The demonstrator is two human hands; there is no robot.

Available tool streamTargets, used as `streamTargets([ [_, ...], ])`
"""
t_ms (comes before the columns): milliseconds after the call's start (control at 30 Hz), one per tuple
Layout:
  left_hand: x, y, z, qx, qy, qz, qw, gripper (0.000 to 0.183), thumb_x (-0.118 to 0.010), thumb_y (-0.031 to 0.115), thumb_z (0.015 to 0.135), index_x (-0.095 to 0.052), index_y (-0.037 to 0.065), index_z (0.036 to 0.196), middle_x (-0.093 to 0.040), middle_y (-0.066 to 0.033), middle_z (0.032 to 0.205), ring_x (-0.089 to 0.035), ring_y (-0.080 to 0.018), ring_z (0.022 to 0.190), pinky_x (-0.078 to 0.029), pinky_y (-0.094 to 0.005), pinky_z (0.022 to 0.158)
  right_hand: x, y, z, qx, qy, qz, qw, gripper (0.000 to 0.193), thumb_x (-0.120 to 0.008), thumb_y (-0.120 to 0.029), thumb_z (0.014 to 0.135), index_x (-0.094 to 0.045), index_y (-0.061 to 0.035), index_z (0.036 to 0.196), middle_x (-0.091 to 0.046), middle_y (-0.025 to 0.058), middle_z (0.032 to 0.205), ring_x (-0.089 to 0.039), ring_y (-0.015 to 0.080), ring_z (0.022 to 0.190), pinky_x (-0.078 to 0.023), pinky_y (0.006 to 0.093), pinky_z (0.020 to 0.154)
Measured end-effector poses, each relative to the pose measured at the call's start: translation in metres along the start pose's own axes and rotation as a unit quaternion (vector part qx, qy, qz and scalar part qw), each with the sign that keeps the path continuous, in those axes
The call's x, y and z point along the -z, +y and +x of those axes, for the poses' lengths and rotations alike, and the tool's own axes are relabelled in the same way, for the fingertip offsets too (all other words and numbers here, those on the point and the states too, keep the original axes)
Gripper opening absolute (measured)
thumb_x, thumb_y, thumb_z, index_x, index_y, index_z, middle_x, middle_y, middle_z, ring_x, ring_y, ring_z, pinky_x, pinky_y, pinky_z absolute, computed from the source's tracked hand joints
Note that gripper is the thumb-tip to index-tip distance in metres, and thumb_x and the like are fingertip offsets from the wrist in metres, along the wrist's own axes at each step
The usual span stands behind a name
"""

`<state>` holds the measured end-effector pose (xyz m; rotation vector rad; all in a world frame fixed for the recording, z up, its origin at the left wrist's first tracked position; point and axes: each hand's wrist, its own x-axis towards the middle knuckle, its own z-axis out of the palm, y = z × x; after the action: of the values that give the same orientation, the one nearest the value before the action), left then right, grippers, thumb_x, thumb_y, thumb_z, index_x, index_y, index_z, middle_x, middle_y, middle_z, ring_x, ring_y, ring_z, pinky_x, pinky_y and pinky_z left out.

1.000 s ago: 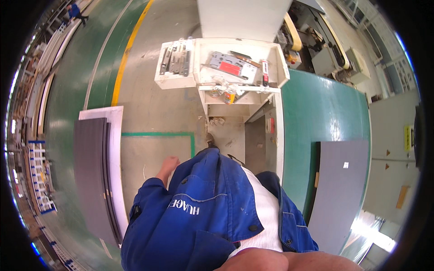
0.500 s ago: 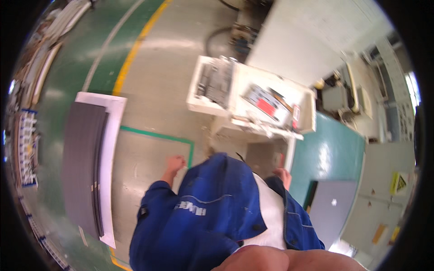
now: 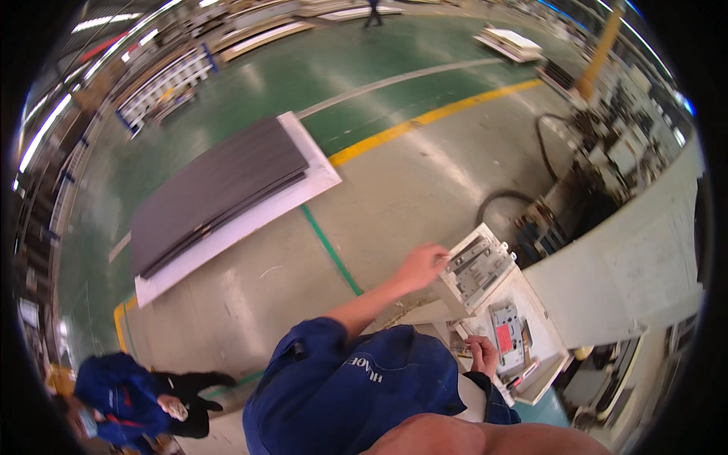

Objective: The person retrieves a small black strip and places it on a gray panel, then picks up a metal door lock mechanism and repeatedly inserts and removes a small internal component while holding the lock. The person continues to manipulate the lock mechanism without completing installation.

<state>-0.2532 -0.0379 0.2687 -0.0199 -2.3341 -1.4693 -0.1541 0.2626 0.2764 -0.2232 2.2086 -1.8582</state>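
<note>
My left hand (image 3: 426, 267) reaches out to the left edge of a white tray (image 3: 459, 302). Its fingers are curled together; whatever may be between them is too small to make out. Grey metal parts (image 3: 479, 269) lie in that tray, right beside the hand. My right hand (image 3: 483, 355) is closed near the front edge of the adjoining white box (image 3: 547, 343), and I cannot make out what its fingers hold. A grey metal piece with a red patch (image 3: 504, 339) lies in this box, along with a red and white slim item (image 3: 523, 374).
A stack of dark panels (image 3: 220, 189) lies on a white sheet (image 3: 322, 180) on the floor to the left. Another person in a blue jacket (image 3: 114, 394) is at lower left. Machinery with a black hose (image 3: 504, 196) stands beyond the trays, beside a white surface (image 3: 629, 265).
My view has swung round, so the trays now appear lower right. My left hand has come up from beside my body to the metal parts tray; my right is by the box. Another person has come into view.
</note>
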Motion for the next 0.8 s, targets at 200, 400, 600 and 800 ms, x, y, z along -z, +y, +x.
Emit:
streamTargets([
  [200, -0.042, 0.060, 0.044, -0.095, -0.021, 0.192, 0.977, 0.032, -0.069, 0.027, 0.082, -0.067, -0.001, 0.100, -0.066, -0.0182, 0.091, -0.065, -0.0351, 0.078, -0.053, -0.0446, 0.074, 0.014, -0.005, 0.019, 0.039, -0.103, 0.005, 0.994, 0.019, -0.061, -0.015, 0.095, -0.068, 0.0027, 0.099, -0.069, 0.0058, 0.094, -0.059, 0.0107, 0.086, -0.047, 0.0254, 0.079],
  [400, -0.057, 0.041, 0.056, -0.001, -0.169, 0.203, 0.964, 0.028, -0.063, 0.025, 0.083, -0.067, -0.002, 0.087, -0.066, -0.0252, 0.088, -0.065, -0.0407, 0.086, -0.052, -0.0481, 0.077, 0.040, -0.008, 0.009, 0.087, -0.074, -0.107, 0.988, 0.018, -0.061, -0.013, 0.093, -0.068, 0.0031, 0.098, -0.070, 0.0118, 0.086, -0.064, 0.0148, 0.084, -0.050, 0.0297, 0.076],
  [600, -0.045, 0.036, 0.074, 0.016, -0.230, 0.243, 0.942, 0.029, -0.068, 0.019, 0.084, -0.070, -0.001, 0.106, -0.071, -0.0186, 0.090, -0.069, -0.0334, 0.084, -0.054, -0.0404, 0.078, 0.052, 0.000, -0.006, 0.063, -0.060, -0.024, 0.996, 0.016, -0.061, -0.010, 0.092, -0.068, 0.0017, 0.100, -0.071, 0.0091, 0.095, -0.064, 0.0152, 0.088, -0.049, 0.0290, 0.077],
  [800, -0.053, 0.038, 0.084, 0.068, -0.244, 0.255, 0.933, 0.028, -0.070, 0.020, 0.083, -0.071, -0.002, 0.101, -0.071, -0.0203, 0.094, -0.069, -0.0336, 0.089, -0.054, -0.0414, 0.081, 0.057, 0.001, -0.018, 0.045, -0.038, 0.004, 0.998, 0.015, -0.060, -0.011, 0.094, -0.067, 0.0016, 0.099, -0.070, 0.0061, 0.094, -0.062, 0.0146, 0.085, -0.047, 0.0289, 0.074],
])
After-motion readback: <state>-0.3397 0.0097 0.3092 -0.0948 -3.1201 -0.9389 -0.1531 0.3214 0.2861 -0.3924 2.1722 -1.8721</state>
